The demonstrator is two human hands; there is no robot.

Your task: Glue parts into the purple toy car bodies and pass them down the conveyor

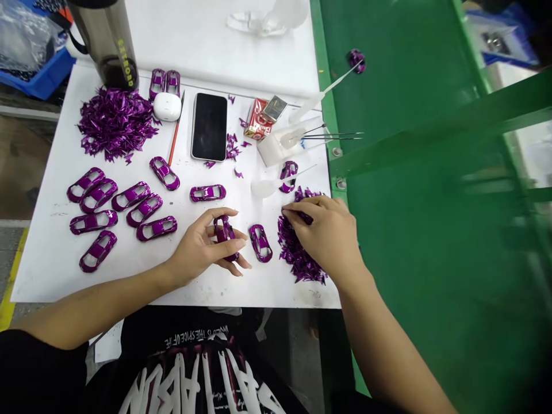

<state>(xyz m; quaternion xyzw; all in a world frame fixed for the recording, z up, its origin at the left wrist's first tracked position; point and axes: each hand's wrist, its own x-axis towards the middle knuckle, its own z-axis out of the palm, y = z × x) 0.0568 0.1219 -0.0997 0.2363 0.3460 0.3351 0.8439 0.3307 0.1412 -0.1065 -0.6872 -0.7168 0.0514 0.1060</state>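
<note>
A purple toy car body (224, 231) is held between the thumb and fingers of my left hand (206, 241), just above the white table. My right hand (321, 230) is over a heap of small shiny purple pieces (297, 259); its thumb and index finger are pinched together, and what sits between them is too small to make out. Between my hands lies another car body (260, 243). Just beyond my right hand, a further car body (288, 175) rests beside a clear plastic dropper (265, 187).
Several purple car bodies (98, 251) lie at the left, below a larger purple heap (116, 123). Behind are a bottle (107, 46), a white earbud case (167, 107), a phone (209, 126), a red box (257, 121) and tweezers (336, 136). A green surface (422, 230) adjoins the table's right edge.
</note>
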